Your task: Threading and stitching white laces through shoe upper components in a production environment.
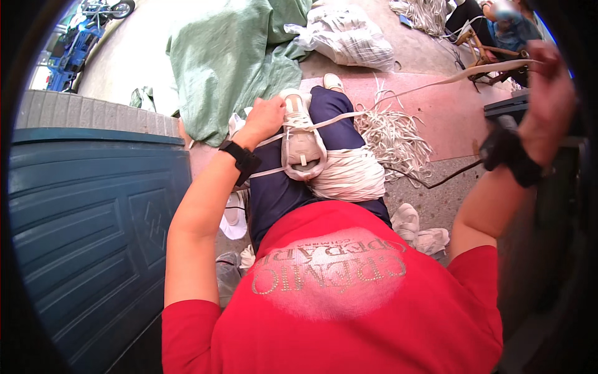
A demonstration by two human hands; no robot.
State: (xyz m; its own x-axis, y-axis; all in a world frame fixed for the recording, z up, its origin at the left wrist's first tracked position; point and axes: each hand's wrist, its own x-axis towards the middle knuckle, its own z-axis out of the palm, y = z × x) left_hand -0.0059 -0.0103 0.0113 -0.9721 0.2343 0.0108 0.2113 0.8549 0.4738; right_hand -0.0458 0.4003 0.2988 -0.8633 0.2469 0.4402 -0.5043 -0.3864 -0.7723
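Note:
A beige-white shoe (303, 149) rests on my lap with its toe toward me. At its far left side, my left hand (268, 117) is closed on the shoe near its tongue; the fingertips are partly hidden. My right hand (548, 84) is raised far out to the right, blurred, with its fingers closed round a shoelace (430, 86). That pale, flat lace runs taut from the shoe's eyelets up to my right hand. A bundle of white laces (349, 174) lies over my right thigh, beside the shoe.
A heap of loose laces (392, 140) lies on the pink floor sheet (451, 124). Green cloth (233, 62) and a clear plastic bag (349, 38) stand ahead. A blue panelled door (99, 212) is at left. More shoes (418, 232) lie beside me. Another person (514, 28) sits far right.

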